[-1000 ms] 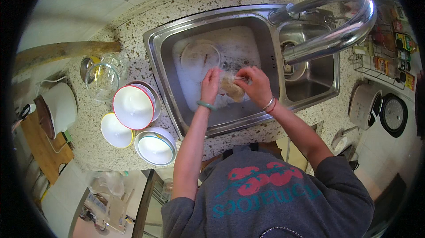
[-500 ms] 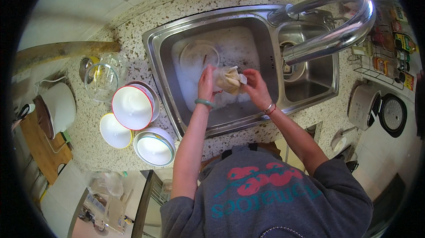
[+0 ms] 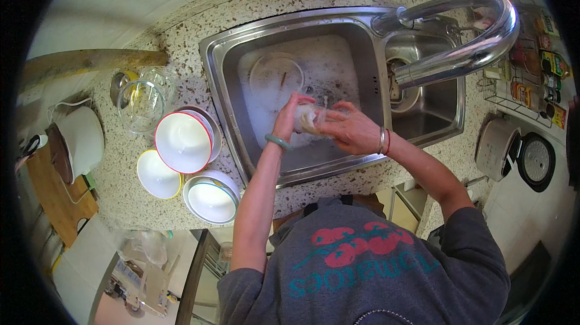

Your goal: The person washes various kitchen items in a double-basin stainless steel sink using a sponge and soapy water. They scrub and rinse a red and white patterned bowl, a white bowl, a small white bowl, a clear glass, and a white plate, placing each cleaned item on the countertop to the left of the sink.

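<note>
Over the suds in the large sink basin [image 3: 238, 77], my left hand [image 3: 285, 121] is wrapped round a see-through cup, mostly hidden by my fingers. A beige-white cloth [image 3: 309, 121] is bunched at the cup's mouth. From the right, my right hand [image 3: 357, 131] presses its fingers to the cloth; its fingertips are blurred, and how deep they reach into the cup cannot be seen. Just beyond my hands, a round clear dish [image 3: 266, 74] lies in the soapy water, with a thin brown piece showing at its middle.
Left of the sink stand a red-rimmed bowl [image 3: 183, 142], a yellow-rimmed bowl [image 3: 158, 174], a blue-rimmed bowl [image 3: 211, 202] and clear glass bowls [image 3: 140, 107]. A chrome faucet [image 3: 459, 62] arches over the small basin [image 3: 426, 107]. At right are a wire rack [image 3: 513, 107] and a rice cooker [image 3: 498, 147].
My right hand has turned over, its back now upward, and its fingers have moved left onto the cloth. The cloth sits lower and sticks out less. My left hand stays nearly in place.
</note>
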Motion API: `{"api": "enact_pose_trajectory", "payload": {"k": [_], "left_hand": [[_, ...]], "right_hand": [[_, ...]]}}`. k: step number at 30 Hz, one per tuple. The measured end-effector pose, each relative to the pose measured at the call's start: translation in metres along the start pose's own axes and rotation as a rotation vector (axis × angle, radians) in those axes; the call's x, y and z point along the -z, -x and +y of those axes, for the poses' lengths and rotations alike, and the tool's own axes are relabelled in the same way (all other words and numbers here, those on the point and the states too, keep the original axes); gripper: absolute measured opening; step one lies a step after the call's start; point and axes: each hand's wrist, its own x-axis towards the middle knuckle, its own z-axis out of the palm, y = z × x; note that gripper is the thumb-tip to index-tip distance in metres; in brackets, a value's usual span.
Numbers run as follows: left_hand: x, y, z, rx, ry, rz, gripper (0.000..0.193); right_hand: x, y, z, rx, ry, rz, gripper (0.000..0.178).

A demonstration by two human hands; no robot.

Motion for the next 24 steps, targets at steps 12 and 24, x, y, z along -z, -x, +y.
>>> {"api": "enact_pose_trajectory", "payload": {"k": [12, 24], "left_hand": [[-0.014, 0.014, 0.019, -0.113, 0.884, -0.129, 0.044], [-0.036, 0.034, 0.037, -0.235, 0.702, 0.060, 0.042]], "right_hand": [[-0.034, -0.014, -0.008, -0.597, -1.699, 0.362, 0.063], [-0.030, -0.029, -0.037, -0.277, -0.813, 0.353, 0.060]]}}
